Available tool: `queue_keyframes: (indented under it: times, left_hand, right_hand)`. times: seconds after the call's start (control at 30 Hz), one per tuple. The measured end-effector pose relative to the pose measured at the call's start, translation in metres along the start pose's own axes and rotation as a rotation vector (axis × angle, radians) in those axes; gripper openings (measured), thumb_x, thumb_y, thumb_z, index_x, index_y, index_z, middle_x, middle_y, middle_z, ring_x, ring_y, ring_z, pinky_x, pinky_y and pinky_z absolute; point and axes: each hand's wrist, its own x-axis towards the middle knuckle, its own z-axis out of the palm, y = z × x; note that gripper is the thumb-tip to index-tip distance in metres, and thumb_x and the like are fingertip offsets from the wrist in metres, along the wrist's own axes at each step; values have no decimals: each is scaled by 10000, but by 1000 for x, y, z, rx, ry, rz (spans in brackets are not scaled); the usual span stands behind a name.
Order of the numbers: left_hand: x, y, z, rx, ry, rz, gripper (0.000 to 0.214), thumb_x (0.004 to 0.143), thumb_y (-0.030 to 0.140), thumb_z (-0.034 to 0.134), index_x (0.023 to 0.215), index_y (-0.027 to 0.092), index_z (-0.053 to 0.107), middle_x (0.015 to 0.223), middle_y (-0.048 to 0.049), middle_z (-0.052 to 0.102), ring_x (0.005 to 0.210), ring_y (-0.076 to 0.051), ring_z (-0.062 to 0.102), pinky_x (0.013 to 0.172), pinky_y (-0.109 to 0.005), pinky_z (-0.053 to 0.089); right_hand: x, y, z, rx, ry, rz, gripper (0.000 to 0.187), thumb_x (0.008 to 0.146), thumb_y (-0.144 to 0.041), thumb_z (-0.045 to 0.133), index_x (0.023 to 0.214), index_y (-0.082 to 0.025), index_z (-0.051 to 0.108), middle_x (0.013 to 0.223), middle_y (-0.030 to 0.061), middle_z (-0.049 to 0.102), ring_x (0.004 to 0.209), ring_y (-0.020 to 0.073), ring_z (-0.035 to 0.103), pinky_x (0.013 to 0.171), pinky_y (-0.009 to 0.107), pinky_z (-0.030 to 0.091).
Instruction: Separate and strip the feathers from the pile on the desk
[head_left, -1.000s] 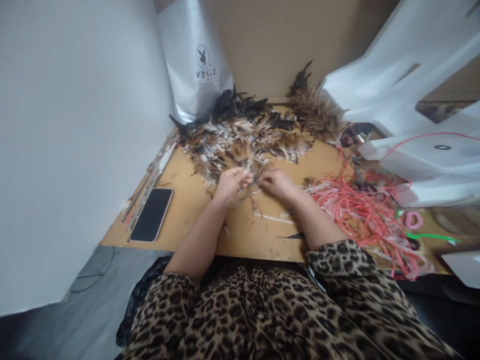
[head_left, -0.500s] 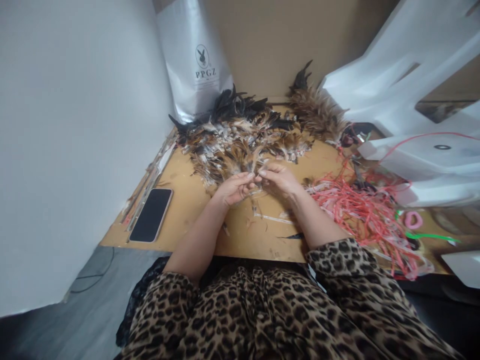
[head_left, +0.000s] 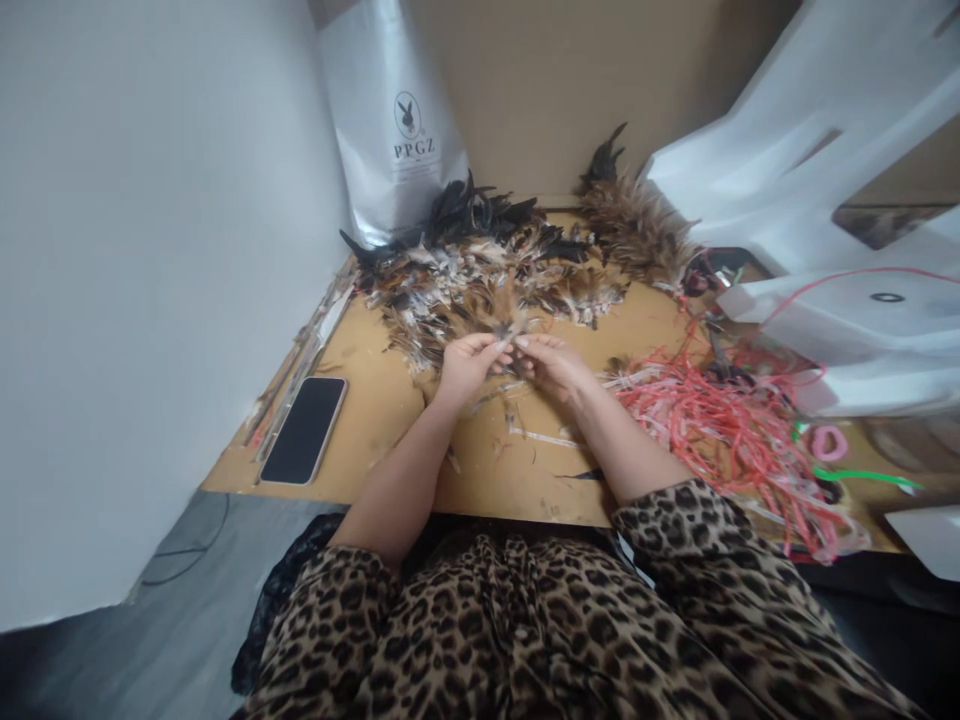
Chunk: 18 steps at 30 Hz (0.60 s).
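Observation:
My left hand [head_left: 470, 366] and my right hand [head_left: 553, 362] meet over the middle of the wooden table, their fingertips pinched close together. Between them is a small bunch of brown feathers [head_left: 506, 312], its tips fanning upward and its lower ends hidden by my fingers. Both hands are closed on it. Just beyond lies a large heap of brown, white and black feathers [head_left: 450, 265]. To the right of my right hand spreads a tangle of red and pinkish strips [head_left: 697, 420].
A black-screened phone [head_left: 304, 430] lies at the table's left. Behind the heap stands a silver-white bag [head_left: 397, 190]. Another brown feather bundle [head_left: 637, 225] sits at the back right, near white foam-like pieces [head_left: 757, 170]. A pink ring [head_left: 828, 442] and green strip [head_left: 870, 476] lie at right.
My left hand has turned and moved slightly up, its fingers closing nearer to my right hand. The feather bunch between them now fans out more visibly. The heap looks the same.

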Motion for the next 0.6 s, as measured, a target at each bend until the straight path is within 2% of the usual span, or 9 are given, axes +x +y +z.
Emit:
queue_keyframes:
  times: [0.13,0.3,0.43,0.6]
  left_hand:
    - [-4,1,4,56,-68,0,197,650,303,672,703,115,643,656,-50,659,540,-85,581,496,-182,432]
    - [-2,-3,0,-103,-59,-201,233,661,304,675,784,112,627,838,-90,682,605,-94,616,475,-157,416]
    - [1,-6,-7,-174,-71,-306,233,663,273,684,816,108,624,856,-96,682,614,-80,616,464,-132,397]
    - [-1,-6,-6,-137,-133,-319,236,663,276,684,818,104,637,790,-84,679,580,-72,604,464,-139,394]
  right_hand:
    - [1,3,0,-38,24,-33,271,552,-347,751,569,-146,571,436,-44,462,407,42,342,407,196,223]
    - [0,0,1,-30,62,-75,320,526,-350,769,546,-162,511,420,-56,447,392,46,342,408,201,224]
    - [-1,-1,2,-92,93,-125,330,533,-378,760,548,-170,504,399,-66,417,370,50,330,401,212,233]
    - [-2,0,4,-172,148,-132,331,498,-404,765,591,-168,553,489,-41,517,424,64,403,442,221,299]
